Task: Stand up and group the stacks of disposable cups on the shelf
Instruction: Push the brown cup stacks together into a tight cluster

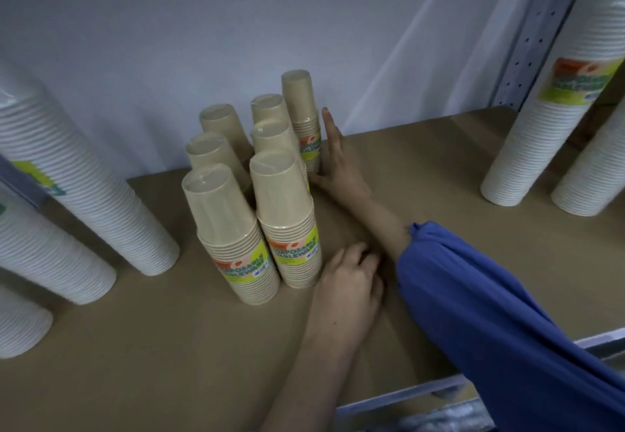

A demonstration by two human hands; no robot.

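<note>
Standing upright on the brown shelf [422,168], seven tan cup stacks are gathered in a tight cluster left of centre, each wrapped in clear film and set rim-down. Two rows of three run from front to back: the front-left stack [233,239] and the front-right stack [287,218] touch side by side and show orange, yellow-green labels reading "DISPOSABLE TABLEWARE". A seventh, the rear tan stack [302,120], stands at the far right corner of the cluster, close to the grey back wall [169,26].

The right hand [333,161], reaching in from a blue sleeve [490,313], lies flat against the side of that rear stack with fingers straight and pointing up; its grip is released, pressing rather than wrapping (the thumb is tucked low by the neighbouring stacks). The left hand [351,276] rests on the shelf just beside the base of the front-right stack, fingers curled loosely under and enclosing nothing that can be seen.

Tall white cup stacks stand well apart from the tan group: a left white stack [88,191] leans in the wide-angle view with others beside and in front of it, and a right white stack [554,110] with the same kind of label stands next to another at the far right edge. A perforated metal upright [531,39] rises behind them.
</note>
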